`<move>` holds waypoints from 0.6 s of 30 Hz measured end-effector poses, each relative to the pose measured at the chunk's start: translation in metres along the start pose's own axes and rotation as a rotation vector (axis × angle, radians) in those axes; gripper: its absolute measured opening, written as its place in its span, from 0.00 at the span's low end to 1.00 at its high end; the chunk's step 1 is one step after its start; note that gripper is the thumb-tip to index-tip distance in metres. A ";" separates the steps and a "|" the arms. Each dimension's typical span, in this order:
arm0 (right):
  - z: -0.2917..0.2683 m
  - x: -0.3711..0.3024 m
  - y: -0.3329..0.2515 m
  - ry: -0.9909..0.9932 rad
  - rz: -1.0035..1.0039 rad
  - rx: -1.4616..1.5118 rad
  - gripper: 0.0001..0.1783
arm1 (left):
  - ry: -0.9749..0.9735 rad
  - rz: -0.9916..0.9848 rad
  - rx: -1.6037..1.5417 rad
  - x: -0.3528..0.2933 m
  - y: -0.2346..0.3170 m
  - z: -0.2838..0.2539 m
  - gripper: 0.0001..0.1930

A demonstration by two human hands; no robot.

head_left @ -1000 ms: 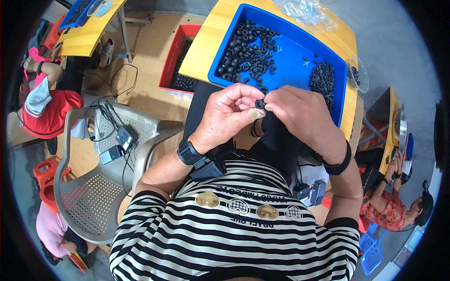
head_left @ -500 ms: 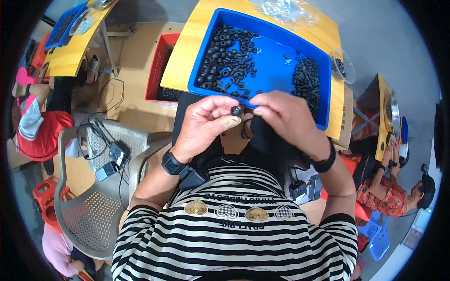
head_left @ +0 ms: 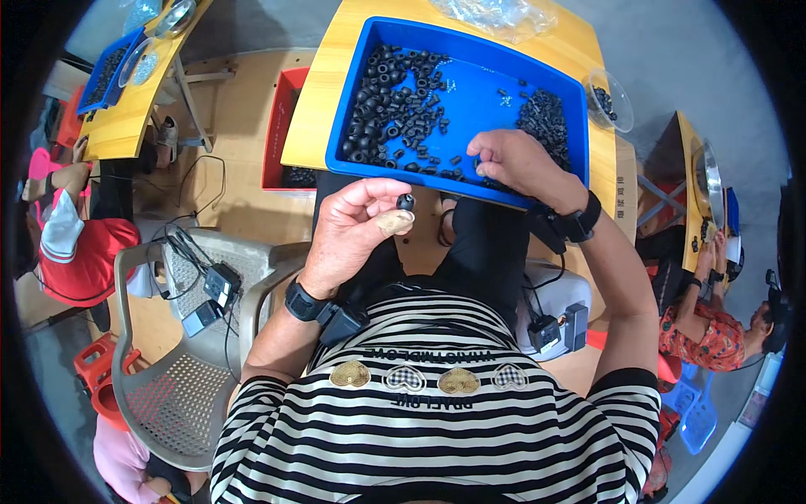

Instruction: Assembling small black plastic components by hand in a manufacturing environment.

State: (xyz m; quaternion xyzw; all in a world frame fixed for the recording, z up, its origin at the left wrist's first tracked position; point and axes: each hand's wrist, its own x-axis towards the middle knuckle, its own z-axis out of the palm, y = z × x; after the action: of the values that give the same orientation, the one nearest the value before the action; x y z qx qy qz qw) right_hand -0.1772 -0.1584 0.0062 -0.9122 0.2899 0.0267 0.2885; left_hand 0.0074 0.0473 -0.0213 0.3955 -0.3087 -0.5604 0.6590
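My left hand (head_left: 348,231) pinches a small black rounded plastic part (head_left: 405,202) between thumb and fingers, in front of the tray's near edge. A beige covering wraps its thumb tip. The part's end shows a hole. My right hand (head_left: 525,164) is over the near right of the blue tray (head_left: 470,105), fingers curled together; whatever they may hold is hidden. Larger black rounded parts (head_left: 363,134) and short hollow pieces lie in the tray's left half. A heap of smaller black pieces (head_left: 544,118) fills its right end, partly behind my right hand.
The tray stands on a yellow table (head_left: 315,109). A clear bowl (head_left: 606,101) with black parts sits at its right, a plastic bag (head_left: 504,17) at its far edge. A red bin (head_left: 277,139) and grey chair (head_left: 180,386) are to the left. Other people work at both sides.
My right hand has moved away from beside the left hand, forward over the tray. My left hand still holds the black part, now slightly further left.
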 end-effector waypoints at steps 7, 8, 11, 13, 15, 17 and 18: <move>0.004 0.002 0.003 0.050 -0.253 -0.133 0.12 | 0.018 0.015 0.009 0.002 0.005 0.004 0.14; 0.004 -0.003 -0.003 0.117 -0.172 0.087 0.11 | 0.023 0.005 0.011 0.004 0.006 0.006 0.14; -0.003 -0.016 -0.039 0.164 -0.033 0.582 0.10 | 0.013 0.023 0.052 0.006 0.006 0.006 0.15; -0.001 -0.024 -0.060 0.153 0.042 0.849 0.10 | 0.006 0.025 0.019 0.009 0.012 0.014 0.15; 0.007 -0.029 -0.078 0.227 -0.013 1.150 0.09 | -0.047 0.057 0.012 0.011 0.013 0.016 0.14; 0.017 -0.032 -0.083 0.195 -0.020 1.236 0.09 | -0.049 0.065 0.046 0.012 0.011 0.015 0.14; 0.022 -0.031 -0.086 0.195 -0.017 1.282 0.09 | -0.056 0.069 0.083 0.012 0.011 0.015 0.14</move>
State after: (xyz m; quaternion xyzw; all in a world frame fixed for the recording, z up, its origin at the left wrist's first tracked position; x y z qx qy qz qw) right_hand -0.1540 -0.0734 0.0387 -0.5597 0.2661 -0.2371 0.7482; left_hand 0.0022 0.0336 -0.0050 0.3958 -0.3632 -0.5349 0.6521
